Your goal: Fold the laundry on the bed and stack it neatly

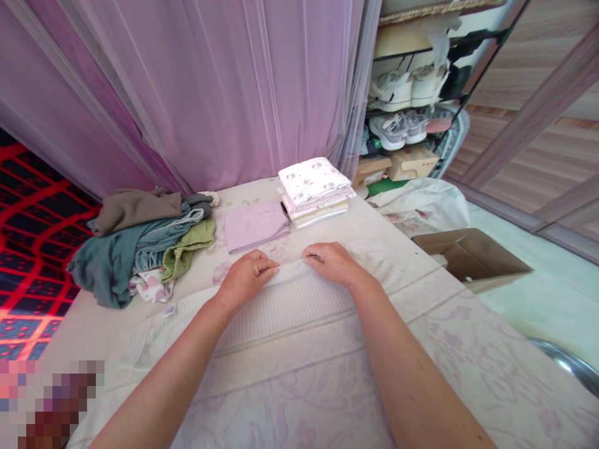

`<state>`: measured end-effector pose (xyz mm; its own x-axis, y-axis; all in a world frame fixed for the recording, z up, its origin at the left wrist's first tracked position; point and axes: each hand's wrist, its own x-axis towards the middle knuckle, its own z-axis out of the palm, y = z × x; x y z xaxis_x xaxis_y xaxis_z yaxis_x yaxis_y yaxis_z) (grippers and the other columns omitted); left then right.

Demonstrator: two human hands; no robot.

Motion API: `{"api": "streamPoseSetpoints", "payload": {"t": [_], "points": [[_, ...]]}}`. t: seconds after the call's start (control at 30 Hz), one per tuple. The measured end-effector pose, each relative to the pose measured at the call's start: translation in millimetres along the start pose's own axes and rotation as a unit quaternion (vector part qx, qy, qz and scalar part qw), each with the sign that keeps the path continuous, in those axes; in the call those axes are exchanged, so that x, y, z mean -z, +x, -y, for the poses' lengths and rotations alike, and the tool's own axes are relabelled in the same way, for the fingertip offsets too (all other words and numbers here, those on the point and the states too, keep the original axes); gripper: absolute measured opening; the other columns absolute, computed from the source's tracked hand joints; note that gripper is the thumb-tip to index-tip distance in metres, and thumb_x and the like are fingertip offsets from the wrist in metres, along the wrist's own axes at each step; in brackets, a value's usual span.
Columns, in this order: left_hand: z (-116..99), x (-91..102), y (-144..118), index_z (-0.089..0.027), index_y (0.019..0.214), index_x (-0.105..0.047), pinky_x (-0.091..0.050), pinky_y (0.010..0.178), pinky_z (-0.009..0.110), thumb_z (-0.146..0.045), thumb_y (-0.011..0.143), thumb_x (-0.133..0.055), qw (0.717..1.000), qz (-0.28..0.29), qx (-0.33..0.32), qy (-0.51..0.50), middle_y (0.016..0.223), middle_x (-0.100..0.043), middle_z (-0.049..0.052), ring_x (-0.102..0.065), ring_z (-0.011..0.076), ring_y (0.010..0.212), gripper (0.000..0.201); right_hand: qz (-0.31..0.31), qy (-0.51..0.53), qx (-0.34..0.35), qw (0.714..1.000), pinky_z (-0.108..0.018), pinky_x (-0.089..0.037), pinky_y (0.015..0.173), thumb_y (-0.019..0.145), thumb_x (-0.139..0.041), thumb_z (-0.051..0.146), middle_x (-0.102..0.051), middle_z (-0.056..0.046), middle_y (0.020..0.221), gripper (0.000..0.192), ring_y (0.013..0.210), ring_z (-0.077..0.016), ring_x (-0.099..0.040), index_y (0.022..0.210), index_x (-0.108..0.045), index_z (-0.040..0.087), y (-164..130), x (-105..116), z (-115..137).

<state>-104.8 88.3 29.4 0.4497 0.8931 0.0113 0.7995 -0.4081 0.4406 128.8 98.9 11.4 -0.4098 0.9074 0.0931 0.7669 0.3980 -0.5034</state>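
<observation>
A pale striped garment (290,305) lies spread across the bed in front of me, with a small white label near its left end. My left hand (248,274) pinches its far edge, and my right hand (330,262) pinches the same edge a short way to the right. Both forearms cross over the cloth. Just beyond my hands rests a folded pink striped cloth (257,226). Behind and right of that stands a stack of folded clothes (316,184), the top one white with a small print.
A heap of loose clothes (140,240) sits at the bed's far left. Pink curtains (224,93) hang behind the bed. On the right are a shoe rack (416,50), a plastic bag (435,199), an open cardboard box (472,252) and a metal basin (566,362) on the floor.
</observation>
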Motion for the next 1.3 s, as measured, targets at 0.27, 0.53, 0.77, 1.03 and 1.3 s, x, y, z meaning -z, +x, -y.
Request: {"api": "streamPoseSetpoints", "payload": {"t": [0.27,0.53,0.77,1.03,1.3], "points": [[9,-8.2,4,-0.021,0.082,-0.063,-0.041,0.071,0.025,-0.047,0.089,-0.042,0.995,0.064,0.029,-0.072,0.081,-0.062,0.000,-0.057,0.0155,0.079,0.035,0.026,-0.051,-0.020,0.998,-0.025,-0.042,0.083,0.090,-0.045,0.024,-0.073,0.000,0.103,0.029,0.095,-0.0162,-0.064,0.101,-0.072,0.026,1,-1,3],[9,-7.4,21,-0.020,0.072,-0.063,-0.038,0.066,0.027,-0.041,0.087,-0.043,0.991,0.083,0.069,0.074,0.082,-0.064,0.003,-0.058,0.0180,0.078,0.032,0.027,-0.110,-0.063,0.992,-0.030,-0.039,0.084,0.089,-0.046,0.025,-0.071,-0.005,0.101,0.027,0.096,-0.0195,-0.062,0.097,-0.071,0.025,5,-5,10],[-2,1.9,33,-0.024,0.090,-0.063,-0.039,0.065,0.025,-0.040,0.081,-0.051,0.970,0.148,0.127,0.146,0.091,-0.069,0.001,-0.061,0.0181,0.082,0.022,0.048,-0.172,-0.080,0.981,-0.035,-0.035,0.081,0.091,-0.041,0.031,-0.070,-0.009,0.100,0.031,0.096,-0.0231,-0.060,0.096,-0.071,0.022,3,0,11],[0,10.0,42,-0.021,0.088,-0.064,-0.041,0.070,0.026,-0.036,0.084,-0.047,0.958,0.221,0.114,0.146,0.093,-0.069,0.002,-0.062,0.0184,0.086,0.023,-0.011,-0.155,-0.081,0.984,-0.034,-0.030,0.084,0.091,-0.046,0.029,-0.070,-0.006,0.098,0.025,0.096,-0.0204,-0.058,0.096,-0.069,0.023,4,-5,7],[3,-16.2,15,-0.021,0.107,-0.061,-0.045,0.082,0.035,-0.035,0.092,-0.042,0.979,0.021,0.051,0.196,0.103,-0.066,0.007,-0.059,0.0237,0.097,0.027,-0.110,-0.126,-0.123,0.978,-0.034,-0.030,0.088,0.091,-0.047,0.027,-0.067,-0.006,0.105,0.024,0.102,-0.0205,-0.054,0.102,-0.067,0.023,4,-22,-11]]}}
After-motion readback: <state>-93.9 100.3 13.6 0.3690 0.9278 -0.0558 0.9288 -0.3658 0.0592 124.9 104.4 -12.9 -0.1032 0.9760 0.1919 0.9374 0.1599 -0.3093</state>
